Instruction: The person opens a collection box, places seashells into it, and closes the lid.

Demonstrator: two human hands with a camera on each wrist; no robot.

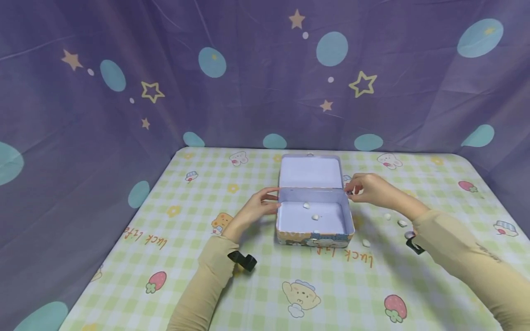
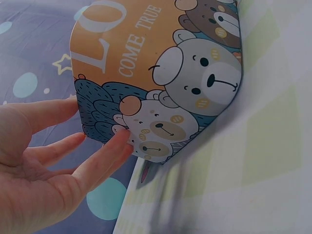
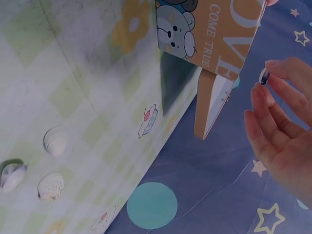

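An open tin box (image 1: 313, 239) with a pale interior and raised lid (image 1: 310, 172) holds several small shells (image 1: 315, 217). My left hand (image 1: 254, 211) rests its fingers on the box's left side; in the left wrist view the hand (image 2: 63, 156) touches the bear-printed wall (image 2: 161, 87) with spread fingers. My right hand (image 1: 372, 191) is at the box's right rear corner. In the right wrist view, the right hand (image 3: 285, 122) pinches a small dark-and-white shell (image 3: 264, 76) between thumb and finger, beside the orange box wall (image 3: 209, 34).
Several loose shells lie right of the box, among them a white one (image 1: 366, 243) near its front corner and another (image 1: 402, 223) by the right sleeve. The checkered tablecloth (image 1: 157, 257) reaches back to a purple curtain (image 1: 256, 105).
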